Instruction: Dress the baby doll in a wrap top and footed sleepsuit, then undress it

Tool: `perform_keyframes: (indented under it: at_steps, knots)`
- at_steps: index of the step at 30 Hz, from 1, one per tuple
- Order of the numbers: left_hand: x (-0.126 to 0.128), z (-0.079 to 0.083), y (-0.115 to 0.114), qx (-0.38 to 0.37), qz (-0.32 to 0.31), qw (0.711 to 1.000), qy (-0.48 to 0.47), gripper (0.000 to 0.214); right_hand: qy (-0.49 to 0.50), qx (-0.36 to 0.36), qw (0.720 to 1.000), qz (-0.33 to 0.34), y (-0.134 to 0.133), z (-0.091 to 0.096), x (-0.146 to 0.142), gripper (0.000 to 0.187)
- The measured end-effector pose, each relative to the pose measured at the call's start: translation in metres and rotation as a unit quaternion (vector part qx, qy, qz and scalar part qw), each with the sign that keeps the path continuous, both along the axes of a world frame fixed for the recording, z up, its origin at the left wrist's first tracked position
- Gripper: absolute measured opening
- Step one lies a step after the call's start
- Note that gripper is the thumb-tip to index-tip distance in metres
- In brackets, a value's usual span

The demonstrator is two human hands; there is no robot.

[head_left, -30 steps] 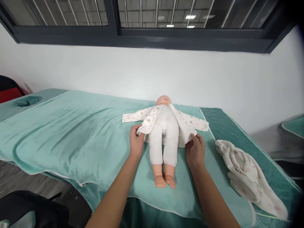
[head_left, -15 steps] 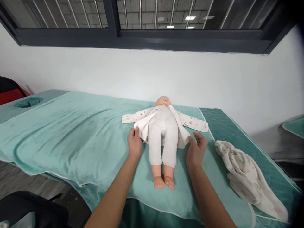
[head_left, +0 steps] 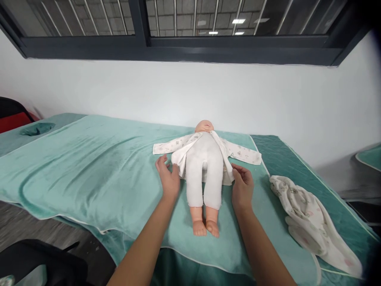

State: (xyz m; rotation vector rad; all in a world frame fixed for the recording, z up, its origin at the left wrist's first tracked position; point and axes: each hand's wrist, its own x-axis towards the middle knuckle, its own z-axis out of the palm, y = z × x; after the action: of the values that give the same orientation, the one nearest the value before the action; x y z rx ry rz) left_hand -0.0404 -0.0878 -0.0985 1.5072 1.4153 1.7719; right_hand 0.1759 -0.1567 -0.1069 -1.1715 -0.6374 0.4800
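Note:
A baby doll point(head_left: 205, 167) in a white body lies on its back on a mint-green towel point(head_left: 89, 171), head toward the wall. Under it a printed white shirt point(head_left: 169, 146) is spread open, sleeves out to both sides. My left hand point(head_left: 168, 178) rests open on the towel with fingers spread, just touching the shirt's left flap. My right hand point(head_left: 242, 184) is at the doll's other side, its fingers bent together on the hem of the right flap.
A crumpled printed garment point(head_left: 306, 218) lies on the darker green quilted cover point(head_left: 285, 159) to the right. A white wall and a dark-framed window point(head_left: 178, 43) are behind the bed. A black chair point(head_left: 35, 262) stands at lower left, near the bed's front edge.
My left hand has let go of the shirt's left flap and opened; the flap now lies beside the doll. My right hand opened briefly, then closed in on the right flap's hem.

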Motion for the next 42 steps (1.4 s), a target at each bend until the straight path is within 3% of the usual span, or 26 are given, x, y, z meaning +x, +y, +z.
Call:
perform_keyframes:
  at_steps: [3, 6, 9, 16, 23, 32, 42]
  knots:
    - [-0.001, 0.003, -0.004, 0.039, 0.006, 0.996, 0.074, 0.034, 0.001, -0.001, 1.0, 0.001, 0.0, 0.001, -0.001, 0.024]
    - [0.001, 0.005, -0.005, 0.048, -0.04, 0.992, 0.114, 0.027, 0.006, 0.005, 1.0, 0.003, 0.0, 0.0, -0.001, 0.024]
    - [0.004, 0.005, -0.004, 0.018, -0.09, 0.986, 0.136, 0.032, 0.006, 0.004, 1.0, 0.008, 0.001, 0.0, -0.001, 0.023]
    - [0.005, 0.005, -0.003, -0.051, -0.139, 0.979, 0.139, 0.041, -0.012, -0.009, 1.0, 0.024, -0.001, 0.004, -0.003, 0.026]
    - [0.003, 0.005, -0.001, -0.069, -0.106, 0.982, 0.138, 0.036, -0.085, -0.035, 0.994, 0.052, -0.001, 0.0, -0.005, 0.034]
    - [0.0, 0.004, -0.003, -0.047, -0.098, 0.993, 0.043, 0.038, -0.191, -0.084, 0.978, 0.028, -0.007, 0.005, -0.007, 0.042]
    - [-0.001, -0.006, 0.001, 0.007, -0.104, 0.994, 0.015, 0.039, -0.18, -0.052, 0.982, -0.007, -0.008, 0.0, -0.003, 0.047]
